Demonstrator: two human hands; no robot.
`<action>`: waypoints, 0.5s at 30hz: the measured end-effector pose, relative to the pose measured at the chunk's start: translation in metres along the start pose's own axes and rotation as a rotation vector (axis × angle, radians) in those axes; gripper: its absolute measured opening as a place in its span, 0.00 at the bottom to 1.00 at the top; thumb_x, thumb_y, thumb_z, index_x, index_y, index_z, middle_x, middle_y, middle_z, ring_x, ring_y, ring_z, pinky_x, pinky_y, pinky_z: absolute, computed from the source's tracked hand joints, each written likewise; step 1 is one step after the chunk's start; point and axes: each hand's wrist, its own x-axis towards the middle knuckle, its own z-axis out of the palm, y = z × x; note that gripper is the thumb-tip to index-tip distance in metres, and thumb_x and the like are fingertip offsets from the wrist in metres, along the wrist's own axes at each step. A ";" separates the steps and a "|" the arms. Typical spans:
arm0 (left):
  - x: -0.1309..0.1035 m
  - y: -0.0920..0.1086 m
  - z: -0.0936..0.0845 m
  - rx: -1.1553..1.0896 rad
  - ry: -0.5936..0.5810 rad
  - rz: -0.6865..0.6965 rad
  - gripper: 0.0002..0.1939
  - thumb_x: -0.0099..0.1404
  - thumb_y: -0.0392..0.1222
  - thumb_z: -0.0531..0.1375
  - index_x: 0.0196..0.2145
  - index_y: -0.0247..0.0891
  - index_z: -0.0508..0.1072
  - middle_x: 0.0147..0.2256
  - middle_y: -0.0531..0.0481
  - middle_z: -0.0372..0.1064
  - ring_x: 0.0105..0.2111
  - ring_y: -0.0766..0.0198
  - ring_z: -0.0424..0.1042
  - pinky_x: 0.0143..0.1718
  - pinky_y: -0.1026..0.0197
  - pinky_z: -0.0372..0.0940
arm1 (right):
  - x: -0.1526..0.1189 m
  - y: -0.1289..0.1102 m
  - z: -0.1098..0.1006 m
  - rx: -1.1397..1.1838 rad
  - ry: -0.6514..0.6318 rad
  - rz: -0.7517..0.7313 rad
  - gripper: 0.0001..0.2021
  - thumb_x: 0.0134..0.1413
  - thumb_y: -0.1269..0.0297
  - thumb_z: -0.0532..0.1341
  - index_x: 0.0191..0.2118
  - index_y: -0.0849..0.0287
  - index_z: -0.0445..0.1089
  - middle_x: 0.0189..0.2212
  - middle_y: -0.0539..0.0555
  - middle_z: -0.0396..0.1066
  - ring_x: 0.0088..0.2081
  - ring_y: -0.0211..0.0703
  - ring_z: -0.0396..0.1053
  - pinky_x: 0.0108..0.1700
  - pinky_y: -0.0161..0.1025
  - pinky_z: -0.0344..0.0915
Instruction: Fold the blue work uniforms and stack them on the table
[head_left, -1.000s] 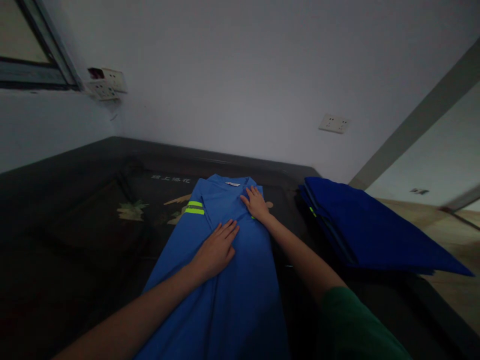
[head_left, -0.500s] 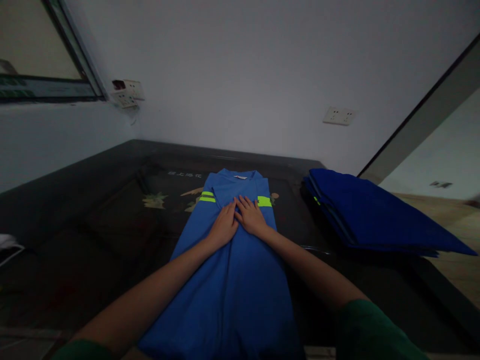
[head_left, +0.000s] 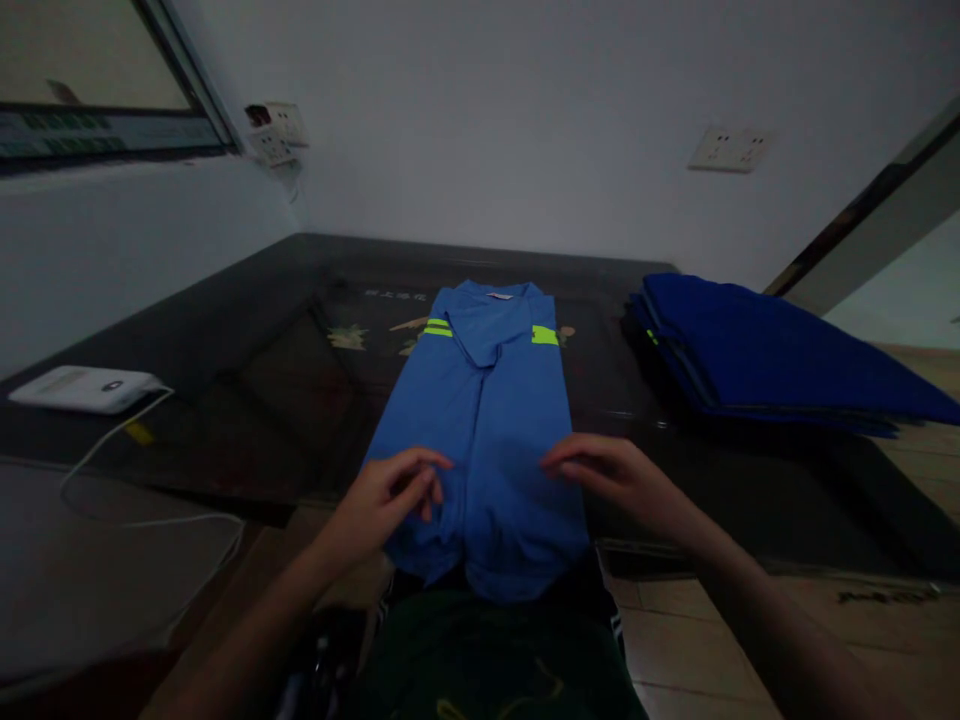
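Two hands loosely curled, empty; shirt overhangs table edge; room both sides.

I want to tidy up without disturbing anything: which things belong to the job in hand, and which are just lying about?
In hand:
light blue garment, laid on the dark table
left hand and right hand, at its nearer half

Lying about:
white device and its cable
dark blue cloth stack, untouched; might belong too
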 end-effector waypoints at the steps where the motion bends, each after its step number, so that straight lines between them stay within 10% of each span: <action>1: -0.022 -0.007 0.002 0.006 0.057 -0.037 0.14 0.67 0.47 0.52 0.40 0.36 0.72 0.25 0.53 0.69 0.21 0.68 0.68 0.25 0.66 0.64 | -0.025 -0.002 0.001 0.082 -0.046 0.093 0.14 0.58 0.53 0.59 0.35 0.58 0.75 0.31 0.54 0.75 0.33 0.40 0.72 0.34 0.35 0.69; 8: -0.098 -0.121 0.036 0.141 0.751 -0.112 0.18 0.59 0.55 0.59 0.38 0.38 0.71 0.38 0.46 0.71 0.41 0.57 0.71 0.46 0.55 0.66 | -0.119 0.080 0.053 0.269 0.118 0.504 0.24 0.46 0.40 0.63 0.28 0.62 0.73 0.21 0.54 0.73 0.21 0.39 0.69 0.22 0.34 0.64; 11: -0.097 -0.158 0.054 0.001 0.804 -0.182 0.27 0.55 0.57 0.62 0.48 0.39 0.66 0.50 0.42 0.66 0.52 0.53 0.67 0.54 0.50 0.62 | -0.118 0.115 0.086 0.281 0.322 0.499 0.28 0.43 0.39 0.64 0.41 0.59 0.76 0.36 0.60 0.77 0.36 0.50 0.75 0.35 0.42 0.71; 15: -0.086 -0.160 0.071 -0.122 0.762 -0.238 0.33 0.53 0.60 0.63 0.50 0.39 0.64 0.52 0.40 0.67 0.53 0.52 0.67 0.56 0.50 0.61 | -0.102 0.120 0.112 0.302 0.389 0.435 0.30 0.41 0.39 0.65 0.47 0.55 0.75 0.49 0.59 0.73 0.54 0.57 0.67 0.56 0.54 0.62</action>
